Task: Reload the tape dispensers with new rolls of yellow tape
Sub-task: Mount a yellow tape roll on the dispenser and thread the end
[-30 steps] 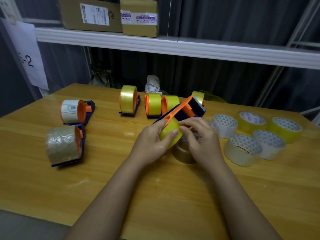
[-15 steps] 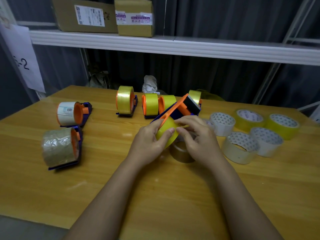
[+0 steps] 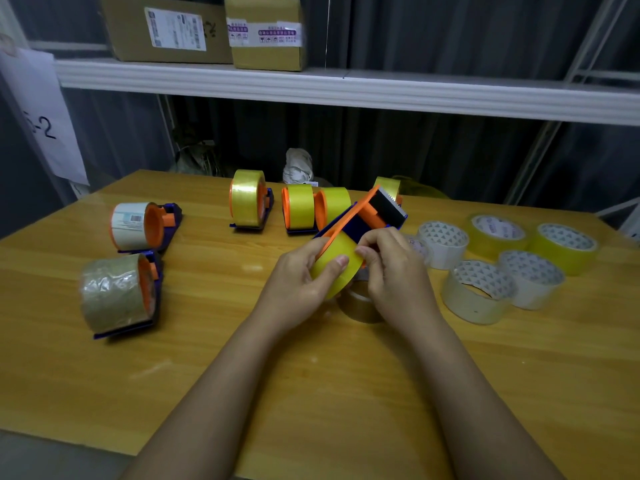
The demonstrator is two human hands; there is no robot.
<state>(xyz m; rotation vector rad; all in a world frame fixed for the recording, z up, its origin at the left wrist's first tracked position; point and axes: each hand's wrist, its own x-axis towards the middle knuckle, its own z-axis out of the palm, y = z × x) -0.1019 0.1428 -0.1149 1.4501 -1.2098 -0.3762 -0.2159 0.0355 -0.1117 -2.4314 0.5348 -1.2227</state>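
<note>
Up-right: held dispenser's (image 3: pixel 363 216) long axis.

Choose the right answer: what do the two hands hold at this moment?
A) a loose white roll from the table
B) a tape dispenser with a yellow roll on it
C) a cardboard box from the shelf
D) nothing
B: the left hand and the right hand both grip the yellow roll sitting in the orange and blue tape dispenser above the table.

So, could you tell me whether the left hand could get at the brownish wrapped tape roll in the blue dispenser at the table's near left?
Probably yes, once freed: the left hand now holds the yellow tape roll, but bare table lies between it and the brownish wrapped roll.
</note>
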